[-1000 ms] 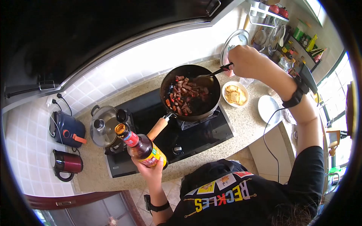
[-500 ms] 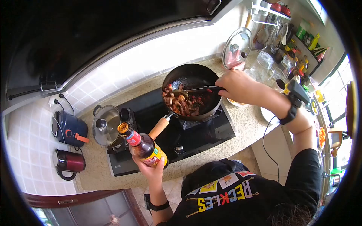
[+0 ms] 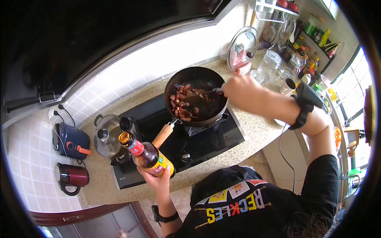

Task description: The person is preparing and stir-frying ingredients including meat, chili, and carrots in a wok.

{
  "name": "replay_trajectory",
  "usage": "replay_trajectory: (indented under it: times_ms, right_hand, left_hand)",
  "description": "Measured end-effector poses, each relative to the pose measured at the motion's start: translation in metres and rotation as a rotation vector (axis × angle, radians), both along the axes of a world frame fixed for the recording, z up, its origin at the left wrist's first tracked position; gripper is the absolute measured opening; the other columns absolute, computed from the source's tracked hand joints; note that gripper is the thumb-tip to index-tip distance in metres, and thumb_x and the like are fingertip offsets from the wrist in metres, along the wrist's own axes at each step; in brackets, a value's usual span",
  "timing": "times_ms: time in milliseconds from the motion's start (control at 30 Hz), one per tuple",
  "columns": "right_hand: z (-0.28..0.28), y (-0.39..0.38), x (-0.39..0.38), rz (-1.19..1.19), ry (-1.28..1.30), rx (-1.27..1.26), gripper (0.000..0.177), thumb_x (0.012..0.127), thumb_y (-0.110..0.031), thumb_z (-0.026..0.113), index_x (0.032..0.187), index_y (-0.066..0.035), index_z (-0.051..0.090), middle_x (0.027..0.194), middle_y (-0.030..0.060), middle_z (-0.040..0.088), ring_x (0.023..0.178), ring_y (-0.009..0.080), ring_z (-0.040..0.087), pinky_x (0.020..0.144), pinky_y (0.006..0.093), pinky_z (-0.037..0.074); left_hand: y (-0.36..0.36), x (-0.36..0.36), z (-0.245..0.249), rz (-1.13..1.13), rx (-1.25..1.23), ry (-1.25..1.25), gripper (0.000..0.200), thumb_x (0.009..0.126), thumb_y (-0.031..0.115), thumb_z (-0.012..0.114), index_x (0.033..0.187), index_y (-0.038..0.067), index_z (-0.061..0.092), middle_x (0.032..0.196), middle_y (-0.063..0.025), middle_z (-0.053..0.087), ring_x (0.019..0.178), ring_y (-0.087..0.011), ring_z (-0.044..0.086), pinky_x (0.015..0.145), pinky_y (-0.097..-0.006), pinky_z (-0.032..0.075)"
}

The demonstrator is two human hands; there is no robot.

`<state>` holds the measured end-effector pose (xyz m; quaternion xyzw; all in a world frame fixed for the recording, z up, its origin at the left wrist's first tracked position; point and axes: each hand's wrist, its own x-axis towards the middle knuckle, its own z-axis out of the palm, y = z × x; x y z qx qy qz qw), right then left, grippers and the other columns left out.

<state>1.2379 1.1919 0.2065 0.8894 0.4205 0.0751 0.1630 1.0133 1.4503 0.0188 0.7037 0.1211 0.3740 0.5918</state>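
Note:
My left hand [image 3: 157,181] is wrapped round the lower part of a sauce bottle [image 3: 147,154], dark brown with a red neck label and a yellow main label. The bottle leans to the left over the front of the cooktop, its mouth uncapped. My right hand [image 3: 241,92] grips the dark handle of a spatula [image 3: 216,91] from above. The spatula's head is blurred among chopped meat pieces [image 3: 183,115] in a black wok [image 3: 198,71]. Browned meat lies mostly on the wok's left side. The wok's wooden handle [image 3: 163,135] points toward the bottle, and neither hand holds it.
A lidded pot [image 3: 106,137] stands on the left of the black cooktop [image 3: 214,144]. Beyond it are a dark blue appliance [image 3: 72,139] and a red kettle [image 3: 74,175]. A glass lid [image 3: 243,47] stands upright behind the wok, near glass jugs [image 3: 270,65]. A cupboard [image 3: 103,43] overhangs.
The spatula has swept through the meat, and the pieces now lie differently. My right hand has shifted slightly left and down in view. My left hand still holds the bottle in nearly the same pose.

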Motion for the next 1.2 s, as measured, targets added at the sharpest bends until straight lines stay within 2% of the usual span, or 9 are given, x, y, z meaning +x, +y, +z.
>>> replay_trajectory:
  times_ms: [33, 167, 300, 400, 500, 867, 933, 1100, 1200]
  right_hand:
    - [0.009, 0.0, 0.013, -0.099, 0.034, 0.034, 0.023, 0.085, -0.026, 0.062, 0.078, -0.003, 0.065, 0.068, 0.0116, 0.062, 0.068, 0.0268, 0.066, 0.056, 0.0368, 0.052]
    - [0.05, -0.018, 0.053, -0.319, 0.124, 0.138, 0.028, 0.08, -0.027, 0.063, 0.081, 0.0, 0.066, 0.075, 0.0204, 0.065, 0.071, 0.034, 0.065, 0.067, 0.0412, 0.052]
    - [-0.001, -0.028, 0.113, -0.51, 0.198, -0.045, 0.026, 0.078, -0.026, 0.061, 0.075, -0.001, 0.067, 0.07, 0.0188, 0.064, 0.071, 0.0329, 0.065, 0.067, 0.0425, 0.051]
    - [-0.032, -0.019, 0.11, -0.517, 0.35, 0.228, 0.029, 0.08, -0.03, 0.062, 0.077, -0.002, 0.067, 0.07, 0.0184, 0.064, 0.07, 0.033, 0.064, 0.066, 0.0433, 0.049]
    - [-0.036, -0.011, 0.07, -0.237, 0.38, 0.34, 0.034, 0.081, -0.035, 0.064, 0.079, -0.001, 0.066, 0.071, 0.0186, 0.062, 0.072, 0.0344, 0.062, 0.068, 0.0429, 0.048]
    - [0.076, -0.029, -0.025, 0.028, 0.355, 0.295, 0.013, 0.076, -0.015, 0.066, 0.08, -0.003, 0.063, 0.07, 0.0148, 0.061, 0.072, 0.0329, 0.061, 0.065, 0.0419, 0.047]
    - [0.049, -0.024, -0.034, 0.264, 0.176, 0.234, 0.017, 0.076, -0.012, 0.065, 0.09, -0.001, 0.061, 0.068, 0.0125, 0.06, 0.072, 0.0306, 0.063, 0.067, 0.0381, 0.049]
    - [0.005, 0.005, -0.017, 0.019, 0.138, -0.014, 0.015, 0.08, -0.011, 0.059, 0.091, -0.001, 0.061, 0.068, 0.0128, 0.061, 0.067, 0.0295, 0.065, 0.061, 0.039, 0.051]
    - [-0.001, 0.0, 0.009, -0.122, 0.129, 0.063, 0.014, 0.082, -0.01, 0.057, 0.093, -0.002, 0.061, 0.07, 0.013, 0.062, 0.065, 0.03, 0.065, 0.058, 0.0388, 0.052]
  left_hand:
    - [0.0, 0.001, 0.0, -0.002, 0.0, -0.003, 0.093, 0.063, 0.007, 0.076, 0.138, 0.0, 0.023, 0.129, -0.0168, 0.039, 0.115, -0.024, 0.049, 0.099, -0.0381, 0.041]
    - [0.001, 0.001, 0.003, -0.043, -0.017, -0.02, 0.093, 0.063, 0.007, 0.076, 0.138, 0.0, 0.022, 0.129, -0.0168, 0.039, 0.115, -0.024, 0.048, 0.099, -0.0383, 0.04]
    - [0.001, 0.001, 0.003, -0.029, -0.005, -0.001, 0.09, 0.063, 0.007, 0.076, 0.137, 0.001, 0.025, 0.127, -0.0151, 0.038, 0.115, -0.024, 0.048, 0.098, -0.0382, 0.04]
    - [0.004, 0.0, -0.002, 0.006, 0.068, 0.009, 0.087, 0.062, 0.008, 0.076, 0.134, 0.001, 0.029, 0.125, -0.0135, 0.038, 0.113, -0.0237, 0.048, 0.097, -0.0378, 0.041]
    - [0.002, 0.001, 0.0, 0.002, 0.017, 0.001, 0.085, 0.061, 0.009, 0.076, 0.133, 0.001, 0.031, 0.123, -0.013, 0.038, 0.112, -0.0238, 0.048, 0.096, -0.0376, 0.041]
    - [0.007, 0.002, -0.01, 0.033, 0.119, -0.032, 0.087, 0.06, 0.011, 0.078, 0.134, 0.002, 0.031, 0.123, -0.0143, 0.037, 0.114, -0.0245, 0.048, 0.098, -0.0387, 0.04]
    - [0.007, 0.002, -0.01, 0.04, 0.175, -0.024, 0.088, 0.06, 0.011, 0.078, 0.134, 0.002, 0.031, 0.123, -0.014, 0.037, 0.114, -0.0245, 0.048, 0.098, -0.0388, 0.04]
    - [0.0, 0.003, 0.001, -0.015, 0.008, -0.034, 0.088, 0.061, 0.012, 0.077, 0.135, 0.001, 0.03, 0.123, -0.0139, 0.037, 0.114, -0.0244, 0.047, 0.098, -0.0388, 0.039]
    - [0.001, 0.002, 0.006, -0.015, 0.025, -0.008, 0.088, 0.062, 0.013, 0.077, 0.135, 0.001, 0.03, 0.123, -0.0136, 0.038, 0.114, -0.024, 0.047, 0.098, -0.0383, 0.039]
